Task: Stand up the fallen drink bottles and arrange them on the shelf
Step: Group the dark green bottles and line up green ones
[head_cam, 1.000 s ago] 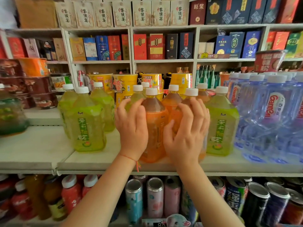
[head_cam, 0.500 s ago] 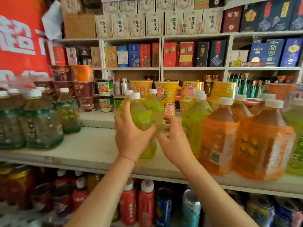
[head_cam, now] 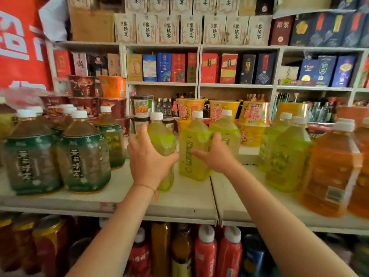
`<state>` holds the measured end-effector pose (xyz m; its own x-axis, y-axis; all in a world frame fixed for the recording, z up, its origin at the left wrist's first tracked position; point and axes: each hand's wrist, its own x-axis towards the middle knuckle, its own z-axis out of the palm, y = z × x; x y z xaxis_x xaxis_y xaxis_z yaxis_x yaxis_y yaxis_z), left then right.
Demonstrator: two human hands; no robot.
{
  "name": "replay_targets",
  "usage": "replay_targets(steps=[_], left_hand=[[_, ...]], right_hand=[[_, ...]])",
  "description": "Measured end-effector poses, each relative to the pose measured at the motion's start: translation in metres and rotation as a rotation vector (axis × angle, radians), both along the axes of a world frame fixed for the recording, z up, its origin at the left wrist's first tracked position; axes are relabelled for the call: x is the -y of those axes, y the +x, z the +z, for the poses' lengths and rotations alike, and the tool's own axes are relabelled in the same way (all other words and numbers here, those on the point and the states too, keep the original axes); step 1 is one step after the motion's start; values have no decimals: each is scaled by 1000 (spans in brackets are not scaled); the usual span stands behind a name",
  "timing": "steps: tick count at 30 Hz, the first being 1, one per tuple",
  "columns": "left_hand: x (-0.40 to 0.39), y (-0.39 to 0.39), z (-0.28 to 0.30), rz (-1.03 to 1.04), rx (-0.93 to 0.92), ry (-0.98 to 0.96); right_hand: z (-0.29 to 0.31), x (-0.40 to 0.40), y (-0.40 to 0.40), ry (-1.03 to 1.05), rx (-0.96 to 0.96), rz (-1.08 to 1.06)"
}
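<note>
The left hand [head_cam: 148, 159] grips a green bottle [head_cam: 162, 140]; the right hand [head_cam: 216, 154] curls around another green bottle [head_cam: 191, 150] on the shelf [head_cam: 189, 200].

A small grocery shop: stocked white shelves [head_cam: 179, 204] hold bottled teas, instant noodle cups [head_cam: 189, 108] and boxed liquor [head_cam: 177, 66] beyond the fingers.

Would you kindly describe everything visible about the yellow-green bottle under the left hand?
The yellow-green bottle is clear plastic with a white screw cap, rounded shoulders and a bright green label wrap, filled with pale green drink. It stands roughly upright on the white shelf, left of two similar bottles. The left hand grips its front, thumb curled round its right side, hiding most of the body. Whether it touches the neighbouring bottle cannot be told.
</note>
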<state>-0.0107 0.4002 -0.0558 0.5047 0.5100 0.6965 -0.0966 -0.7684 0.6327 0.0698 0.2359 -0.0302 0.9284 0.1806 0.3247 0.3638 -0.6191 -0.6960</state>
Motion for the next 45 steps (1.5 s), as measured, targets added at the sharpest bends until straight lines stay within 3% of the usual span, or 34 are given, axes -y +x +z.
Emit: replay_targets(steps=[6, 10, 12, 14, 15, 20, 25, 28, 30, 32, 34, 36, 37, 39, 45], left_hand=[[5, 8, -7, -170, 51, -6], [8, 11, -5, -246, 34, -3], [11, 10, -6, -262, 36, -20], [10, 9, -6, -278, 19, -53], [10, 8, -6, -297, 8, -80], [-6, 0, 1, -473, -50, -195], [-50, -17, 13, -829, -229, -366], [-53, -27, 14, -836, -192, -397], [-34, -26, 10, -723, -124, -436], [-6, -24, 3, -441, -14, -349], [22, -25, 4, -205, 233, -123], [46, -20, 14, -182, 458, 166], [58, -14, 19, -240, 479, 267], [84, 3, 30, -352, 336, 386], [128, 47, 32, -411, -164, 393]], right_hand=[[3, -10, -5, -36, 57, 79], [20, 32, 15, 269, 320, -387], [22, 46, 29, 389, 113, -385], [12, 44, 40, 418, -195, -219], [6, 42, 41, 395, -256, -176], [-3, 34, 46, 311, -260, -144], [-6, 21, 49, 165, -187, -60], [-18, 15, 71, 74, -137, -46], [-14, 7, 60, 74, -139, -63], [-10, 8, 51, -14, -143, -67], [-1, 22, 38, -221, -60, -105], [12, 47, 30, -327, 189, -259], [19, 61, 25, -343, 332, -363], [34, 90, 20, -345, 471, -553], [57, 134, 21, -453, 359, -741]])
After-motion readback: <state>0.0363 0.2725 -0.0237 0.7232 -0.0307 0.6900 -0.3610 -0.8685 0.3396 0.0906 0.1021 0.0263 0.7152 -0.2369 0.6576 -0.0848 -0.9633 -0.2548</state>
